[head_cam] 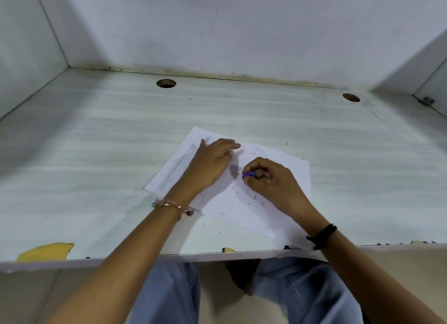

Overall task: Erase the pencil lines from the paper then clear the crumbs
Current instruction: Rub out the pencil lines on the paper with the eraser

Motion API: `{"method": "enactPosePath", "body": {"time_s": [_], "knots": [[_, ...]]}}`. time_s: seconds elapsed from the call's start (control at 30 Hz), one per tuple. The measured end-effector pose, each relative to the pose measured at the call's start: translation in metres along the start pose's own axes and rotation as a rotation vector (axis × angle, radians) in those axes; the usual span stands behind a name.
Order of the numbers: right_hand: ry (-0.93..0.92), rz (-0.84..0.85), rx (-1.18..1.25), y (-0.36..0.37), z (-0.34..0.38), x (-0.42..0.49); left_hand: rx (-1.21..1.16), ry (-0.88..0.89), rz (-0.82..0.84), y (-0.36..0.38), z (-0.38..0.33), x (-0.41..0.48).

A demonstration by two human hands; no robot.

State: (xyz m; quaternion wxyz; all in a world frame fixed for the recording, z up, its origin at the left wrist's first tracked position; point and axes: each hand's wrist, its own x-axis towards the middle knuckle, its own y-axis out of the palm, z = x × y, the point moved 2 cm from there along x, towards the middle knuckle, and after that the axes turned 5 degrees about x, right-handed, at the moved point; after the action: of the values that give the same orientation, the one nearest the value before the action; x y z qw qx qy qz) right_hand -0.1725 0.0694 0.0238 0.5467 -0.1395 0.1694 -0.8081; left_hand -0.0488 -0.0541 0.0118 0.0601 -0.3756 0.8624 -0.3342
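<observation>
While the right hand [273,183] pinches a purple eraser [248,175] against the paper [244,210], the left hand [212,164] presses flat on the sheet. Dark crumbs [251,200] dot the paper and the desk [96,154] near its front edge.

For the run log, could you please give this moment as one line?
left hand presses paper | right hand pinches eraser | crumbs on paper and desk

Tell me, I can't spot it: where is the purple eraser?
Head view, right of centre: the right hand pinches the purple eraser on the paper, beside the left hand.
</observation>
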Motion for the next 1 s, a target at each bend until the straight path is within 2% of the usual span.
{"method": "enactPosePath", "body": {"time_s": [0.13,0.27,0.4,0.53,0.77,0.9,1.0], "knots": [[0.045,0.018,0.015,-0.003,0.001,0.003,0.155,0.002,0.029,-0.016,0.008,-0.038],[0.026,0.065,-0.017,0.001,0.01,0.001,0.228,-0.044,0.168,-0.02,0.022,-0.07],[-0.078,0.16,-0.058,0.016,0.019,-0.005,0.479,-0.049,0.278,-0.014,0.018,-0.076],[-0.176,0.211,-0.206,0.016,0.022,-0.008,0.696,-0.072,0.268,-0.002,0.01,-0.07],[-0.158,0.215,-0.276,0.015,0.03,-0.009,0.769,-0.068,0.215,0.012,0.012,-0.073],[-0.109,0.378,-0.276,0.023,0.04,-0.015,0.825,-0.034,0.217,0.013,0.014,-0.071],[-0.157,0.276,-0.346,0.019,0.041,-0.002,0.767,-0.046,0.205,0.012,0.014,-0.072]]}}
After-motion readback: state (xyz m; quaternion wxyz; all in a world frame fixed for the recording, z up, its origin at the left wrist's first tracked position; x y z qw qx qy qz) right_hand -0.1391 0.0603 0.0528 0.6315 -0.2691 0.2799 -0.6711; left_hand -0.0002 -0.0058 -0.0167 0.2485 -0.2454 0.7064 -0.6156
